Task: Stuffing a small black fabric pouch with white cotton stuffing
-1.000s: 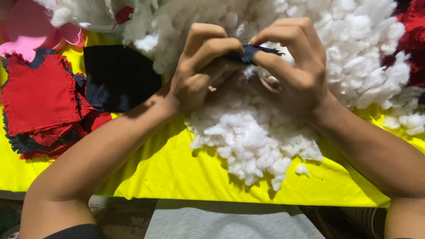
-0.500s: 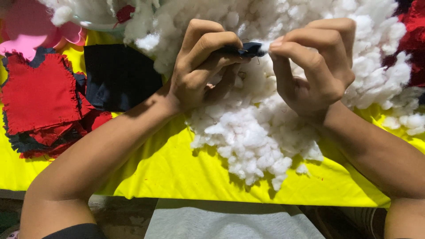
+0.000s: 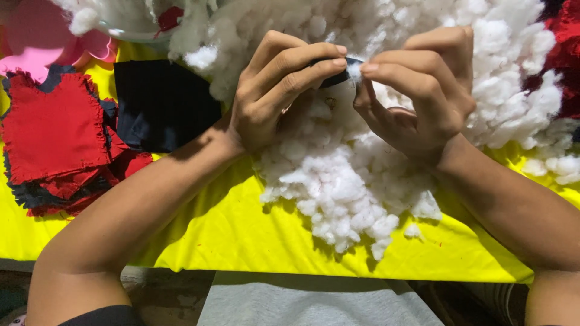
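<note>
My left hand is closed around a small dark fabric piece, of which only a sliver shows between the fingers. My right hand pinches a small tuft of white stuffing right at the edge of that fabric piece. Both hands hover over a big heap of white fluffy stuffing that lies on a yellow cloth.
A stack of red fabric squares with frayed edges lies at the left, with a black square beside it. A pink shape sits at the top left. Red fabric shows at the right edge. The yellow cloth's front edge runs along the bottom.
My right hand let go of the dark piece, drew a little to the right, and now pinches a white tuft at its edge. The left hand has kept its grip.
</note>
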